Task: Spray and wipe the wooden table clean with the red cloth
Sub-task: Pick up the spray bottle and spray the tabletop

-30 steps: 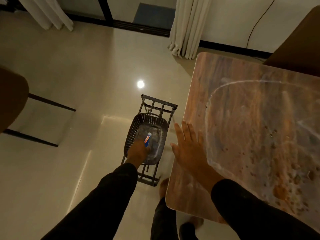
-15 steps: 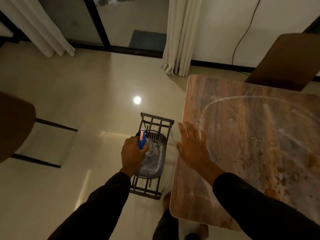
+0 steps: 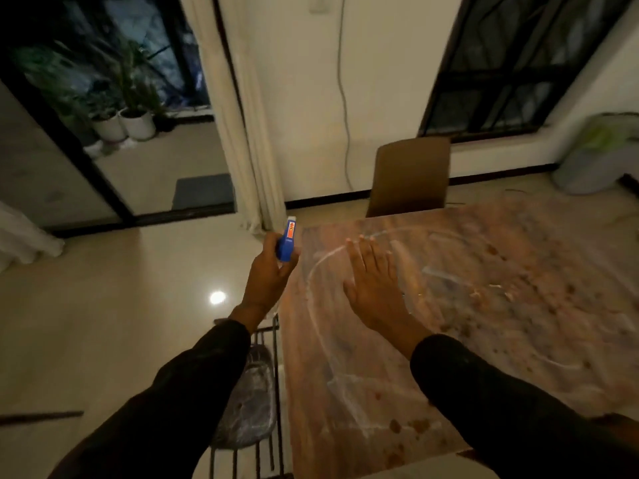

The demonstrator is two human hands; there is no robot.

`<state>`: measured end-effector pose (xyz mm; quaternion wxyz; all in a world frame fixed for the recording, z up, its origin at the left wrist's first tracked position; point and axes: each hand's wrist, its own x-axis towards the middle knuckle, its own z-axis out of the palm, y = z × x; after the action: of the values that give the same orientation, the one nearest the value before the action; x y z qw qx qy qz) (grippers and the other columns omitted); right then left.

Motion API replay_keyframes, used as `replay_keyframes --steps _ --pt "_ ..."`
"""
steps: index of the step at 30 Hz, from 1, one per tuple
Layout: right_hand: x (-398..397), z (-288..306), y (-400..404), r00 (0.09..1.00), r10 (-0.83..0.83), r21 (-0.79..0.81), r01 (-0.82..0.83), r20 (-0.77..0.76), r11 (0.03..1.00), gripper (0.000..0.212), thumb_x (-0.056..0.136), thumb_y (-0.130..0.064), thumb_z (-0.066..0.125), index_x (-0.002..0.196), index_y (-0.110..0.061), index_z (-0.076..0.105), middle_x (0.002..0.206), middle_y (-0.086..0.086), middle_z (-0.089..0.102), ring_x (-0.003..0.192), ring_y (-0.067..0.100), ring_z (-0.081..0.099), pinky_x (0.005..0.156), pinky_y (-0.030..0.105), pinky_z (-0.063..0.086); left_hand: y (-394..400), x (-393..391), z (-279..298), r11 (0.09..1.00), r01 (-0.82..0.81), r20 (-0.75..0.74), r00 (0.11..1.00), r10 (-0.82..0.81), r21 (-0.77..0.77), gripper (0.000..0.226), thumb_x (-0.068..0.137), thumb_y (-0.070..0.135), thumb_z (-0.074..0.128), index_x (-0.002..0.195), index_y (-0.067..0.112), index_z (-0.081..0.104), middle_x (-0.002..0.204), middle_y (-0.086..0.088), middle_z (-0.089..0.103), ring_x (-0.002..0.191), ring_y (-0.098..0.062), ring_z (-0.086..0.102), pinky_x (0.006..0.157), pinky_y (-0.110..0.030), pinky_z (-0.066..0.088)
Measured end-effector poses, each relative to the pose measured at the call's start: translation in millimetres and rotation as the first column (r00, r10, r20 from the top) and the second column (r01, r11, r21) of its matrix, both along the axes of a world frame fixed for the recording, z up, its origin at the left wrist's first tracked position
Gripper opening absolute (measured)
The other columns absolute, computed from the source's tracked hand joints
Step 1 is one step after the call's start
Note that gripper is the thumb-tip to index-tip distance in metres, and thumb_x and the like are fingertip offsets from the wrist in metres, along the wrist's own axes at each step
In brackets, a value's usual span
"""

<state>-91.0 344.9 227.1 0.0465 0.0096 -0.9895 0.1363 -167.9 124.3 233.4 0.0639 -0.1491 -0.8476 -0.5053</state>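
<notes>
**A:** Starting at the far left, what is showing?

**B:** Potted plants in round white pots are standing behind a dark-framed glass door, over a glossy, pale tiled floor that is throwing back one round spot of light. A pale curtain is hanging in soft folds beside the door.

**A:** And lower down?

**B:** A black wire rack is standing on the floor just beside the table's left edge, carrying an oval basket lined with something crinkly and shiny.

**A:** What is the left hand doing?

**B:** The left hand, coming out of a black sleeve, is gripping the spray bottle, its fingers curling round the neck. Only the blue plastic head with its orange label is showing; the body is hiding behind the hand. It is hovering just off the table's left edge.

**A:** The right hand?

**B:** The right hand is stretching flat over the wooden table, fingers straight and together, palm down. Whether it is touching the surface is unclear.

**A:** The table itself?

**B:** Its reddish-brown grain is looking smeared: a chalky white curved streak is looping round the hand, and brown crumbs and blotches are scattering toward the right. A brown flat-backed chair is standing at the far edge.

**A:** The red cloth?

**B:** It is not appearing anywhere in view.
</notes>
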Motion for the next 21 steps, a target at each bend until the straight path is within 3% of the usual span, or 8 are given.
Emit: replay_keyframes --steps 3,6,10,13,17,19,20,21 --pt "16.7 19.0 62.6 0.992 -0.125 0.029 0.125 0.008 0.992 0.077 0.105 -0.056 0.034 0.166 -0.022 0.001 0.175 0.009 -0.002 0.162 0.032 -0.004 0.129 0.059 0.004 73.9 -3.7 12.8 0.987 0.130 0.007 0.991 -0.132 0.097 0.022 0.095 0.050 0.052 0.106 0.033 0.042 0.078 0.010 0.055 0.060 -0.001 0.054 0.056 -0.011 0.043" --pt "42.0 36.5 133.4 0.968 -0.251 -0.031 0.251 0.011 0.967 0.094 0.087 -0.072 0.018 0.165 -0.022 0.009 0.174 0.010 0.002 0.161 0.035 0.000 0.129 0.060 0.003 160.5 8.9 23.5 0.948 0.271 0.049 0.958 -0.282 0.164 0.034 0.093 0.052 0.055 0.110 0.025 0.043 0.080 0.015 0.058 0.064 0.003 0.057 0.056 -0.008 0.045" --pt "80.0 33.2 244.8 0.916 -0.398 0.025 0.399 -0.045 0.917 0.080 0.099 -0.048 0.050 0.164 -0.023 0.010 0.173 0.011 0.008 0.160 0.036 0.007 0.126 0.066 0.014 279.5 33.0 21.3 0.922 0.352 0.078 0.927 -0.368 0.161 0.036 0.088 0.031 0.068 0.110 0.027 0.039 0.086 0.000 0.057 0.063 -0.007 0.057 0.053 -0.011 0.044" --pt "107.0 21.3 321.0 0.874 -0.485 0.033 0.486 -0.038 0.873 0.083 0.101 -0.043 0.055 0.165 -0.026 0.004 0.174 0.010 0.007 0.161 0.035 0.003 0.127 0.063 0.011 359.1 60.4 16.4 0.887 0.432 0.108 0.886 -0.451 0.161 0.047 0.086 0.020 0.070 0.118 0.031 0.038 0.091 -0.007 0.059 0.065 -0.019 0.061 0.054 -0.018 0.051" --pt "141.7 0.9 421.7 0.815 -0.579 0.066 0.579 -0.013 0.813 0.076 0.103 -0.043 0.050 0.165 -0.021 0.012 0.174 0.012 0.010 0.161 0.034 0.006 0.126 0.065 0.015 462.1 94.8 0.0 0.849 0.513 0.163 0.834 -0.527 0.123 0.052 0.086 0.023 0.069 0.132 0.025 0.046 0.075 0.009 0.062 0.059 0.000 0.060 0.052 -0.009 0.047" --pt "162.0 -13.8 473.2 0.786 -0.617 0.102 0.611 0.036 0.785 0.074 0.105 -0.047 0.044 0.166 -0.019 0.013 0.174 0.014 0.010 0.161 0.035 0.007 0.125 0.065 0.016 511.2 109.5 -12.1 0.840 0.536 0.186 0.820 -0.541 0.081 0.027 0.085 0.024 0.070 0.110 0.016 0.061 0.064 0.019 0.061 0.052 0.004 0.055 0.048 -0.006 0.040" --pt "172.6 -22.1 499.0 0.770 -0.635 0.115 0.626 0.058 0.771 0.074 0.106 -0.050 0.040 0.166 -0.018 0.013 0.174 0.015 0.010 0.161 0.034 0.007 0.126 0.064 0.014 534.1 116.0 -17.6 0.834 0.547 0.199 0.812 -0.549 0.072 0.013 0.085 0.024 0.071 0.093 0.020 0.062 0.060 0.023 0.059 0.048 0.003 0.053 0.046 -0.007 0.038" --pt "182.0 -30.0 520.7 0.756 -0.650 0.125 0.639 0.077 0.759 0.073 0.107 -0.051 0.037 0.167 -0.018 0.011 0.174 0.015 0.008 0.162 0.034 0.005 0.127 0.064 0.011 551.1 120.8 -22.0 0.834 0.549 0.201 0.812 -0.548 0.058 0.012 0.085 0.025 0.071 0.081 0.024 0.059 0.057 0.023 0.057 0.046 0.002 0.051 0.045 -0.009 0.038"
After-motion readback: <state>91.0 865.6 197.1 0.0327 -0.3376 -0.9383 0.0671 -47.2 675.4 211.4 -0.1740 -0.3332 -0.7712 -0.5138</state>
